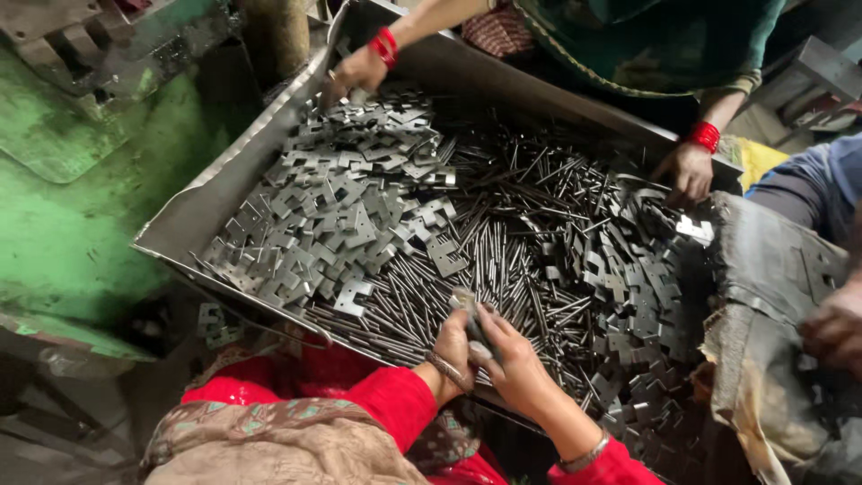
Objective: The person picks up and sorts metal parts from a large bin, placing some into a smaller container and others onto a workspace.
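Your left hand (452, 346) and your right hand (510, 357) meet at the near edge of the metal tray (193, 216), both closed around a small stack of flat metal plates (469, 314) that stands up between your fingers; the left hand grips it from the left with the thumb side up, and the right hand wraps it from the right, fingertips pressed against the stack. Your red sleeves (395, 395) come in from the bottom of the view, with a thin bangle on each wrist. The stack sits just above the heap of thin steel pins (503, 224) that runs in a dark band through the middle of the tray. To the left of the pins lies a big pile of notched, square-cut steel plates (332, 216), bright grey and overlapping loosely. A second, darker pile of the same kind of plates (646, 296) lies to the right, spilling toward a worn grey cloth (763, 296) draped over the tray's right end. Across the tray, another person's hand with red bangles (359, 67) reaches into the far left corner of the plates, and that person's other hand (687, 171) rests at the far right rim. A third person's hand (835, 328) shows at the right edge, on the cloth. A green-painted machine body (81, 198) stands to the left of the tray.
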